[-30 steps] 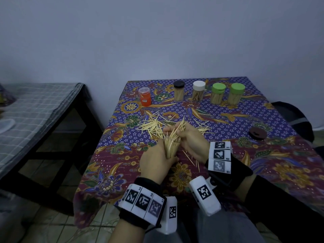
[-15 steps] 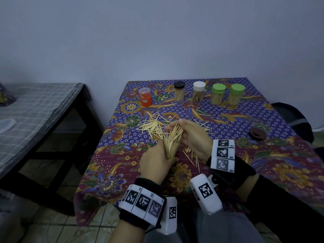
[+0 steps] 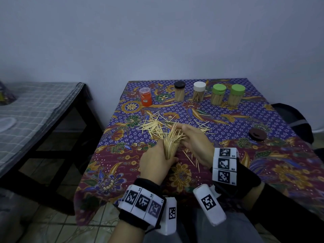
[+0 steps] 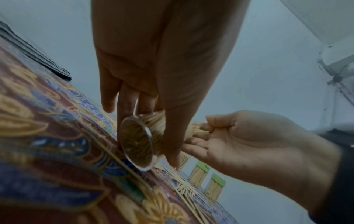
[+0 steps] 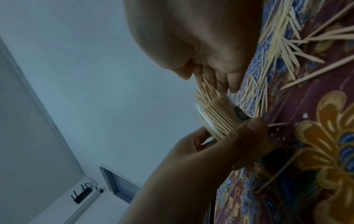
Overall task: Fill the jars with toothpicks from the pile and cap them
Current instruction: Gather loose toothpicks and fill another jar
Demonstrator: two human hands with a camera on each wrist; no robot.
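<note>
My left hand (image 3: 156, 162) grips a clear jar (image 3: 171, 148) packed with toothpicks, tilted over the near middle of the table. In the left wrist view its round base (image 4: 138, 142) faces the camera. My right hand (image 3: 192, 139) curls over the toothpick ends that stick out of the jar's mouth and pinches them between thumb and fingers (image 4: 208, 125). The right wrist view shows the bundle (image 5: 220, 116) fanning out under those fingers. The loose pile (image 3: 154, 127) lies just behind the jar. A dark brown lid (image 3: 257, 134) lies alone at the right.
Capped jars stand along the back edge: black-lidded (image 3: 179, 92), white-lidded (image 3: 199, 92), two green-lidded (image 3: 218, 94) (image 3: 237, 93), plus an orange jar (image 3: 145, 96). Stray toothpicks lie near my right wrist. A checked-cloth side table (image 3: 35, 106) stands left, a dark bag (image 3: 294, 120) right.
My right hand has shifted from beside the bundle to over its top, bending the protruding toothpick ends. The left hand and the jar have stayed in place.
</note>
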